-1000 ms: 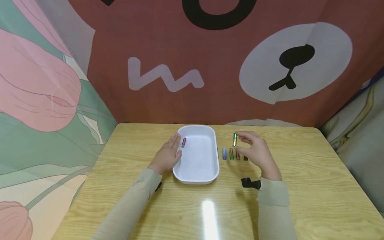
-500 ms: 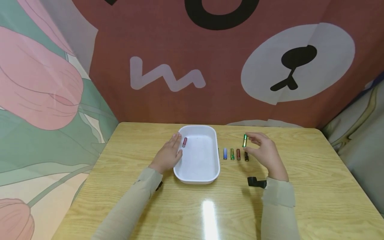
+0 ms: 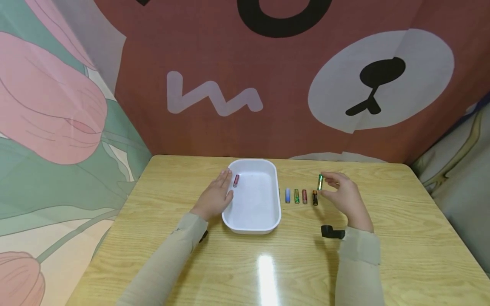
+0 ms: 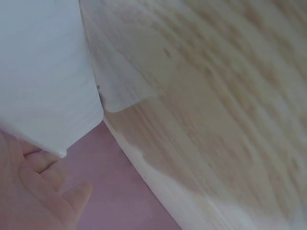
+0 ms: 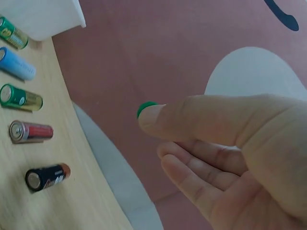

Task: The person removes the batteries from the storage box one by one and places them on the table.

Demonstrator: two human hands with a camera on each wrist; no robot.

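My right hand (image 3: 342,195) pinches a green-and-gold battery (image 3: 320,182) between thumb and fingers, held above the table. In the right wrist view only that battery's green end (image 5: 145,107) shows past the thumb. My left hand (image 3: 213,196) rests on the left rim of a white tray (image 3: 251,231), its fingers straight along the side. A red battery (image 3: 236,181) lies inside the tray near that hand. Right of the tray lie a blue battery (image 3: 287,195), a second green battery (image 3: 296,196), another red battery (image 3: 304,196) and a black battery (image 3: 315,198).
One more green battery (image 5: 13,33) lies close against the tray's right side, mostly hidden in the head view. Behind the wooden table (image 3: 245,272) hangs a printed cloth (image 3: 283,136). A black wrist mount (image 3: 332,232) juts out by the right sleeve.
My right hand has moved right with the pinched green battery, past the red one to beyond the black one in the row. The left hand stays on the tray rim.
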